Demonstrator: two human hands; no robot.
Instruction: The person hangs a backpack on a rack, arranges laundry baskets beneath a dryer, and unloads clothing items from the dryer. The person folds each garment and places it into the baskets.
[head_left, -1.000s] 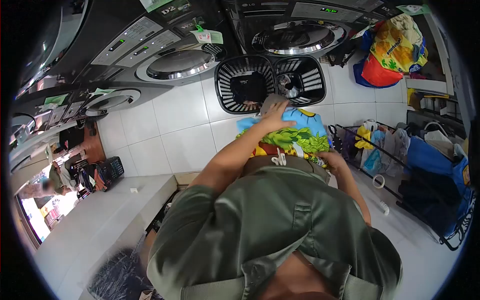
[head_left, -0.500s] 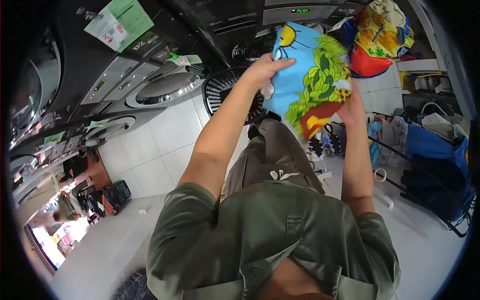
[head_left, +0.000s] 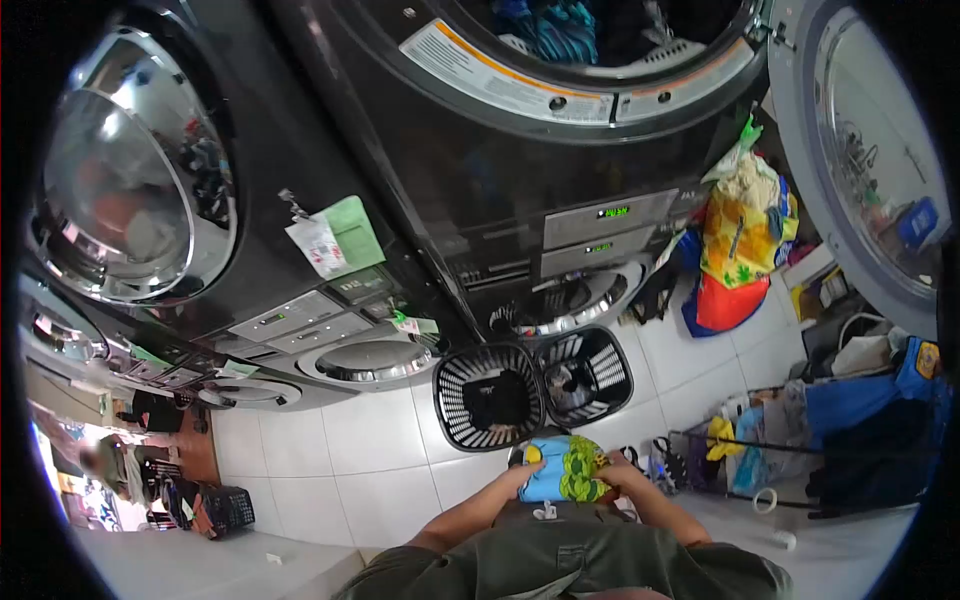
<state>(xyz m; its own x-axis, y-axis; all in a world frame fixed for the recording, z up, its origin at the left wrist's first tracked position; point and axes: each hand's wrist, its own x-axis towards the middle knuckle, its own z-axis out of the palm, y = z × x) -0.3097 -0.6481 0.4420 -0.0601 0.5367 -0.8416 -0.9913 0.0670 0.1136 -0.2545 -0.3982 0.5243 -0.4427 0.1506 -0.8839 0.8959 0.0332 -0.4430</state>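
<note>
Between my two hands is a brightly printed cloth, light blue with green leaf shapes and a yellow patch; its kind of garment or linen cannot be made out. My left hand is closed on its left edge. The right edge is gripped by my right hand, whose fingers show only in part. The cloth hangs low in front of my body. Just beyond it, two black laundry baskets stand side by side on the floor: the left basket has dark items inside, and the right basket holds some contents too.
Above the baskets, a stacked black machine has its upper round door swung out to the right, with clothes in the drum. A full yellow-and-red bag sits on the right. A rack with clothes stands nearer. Far left is another person.
My view has tilted up toward the machines, bringing the open door and drum into sight. The cloth now appears lower, closer to my body, and more bunched, still between both hands.
</note>
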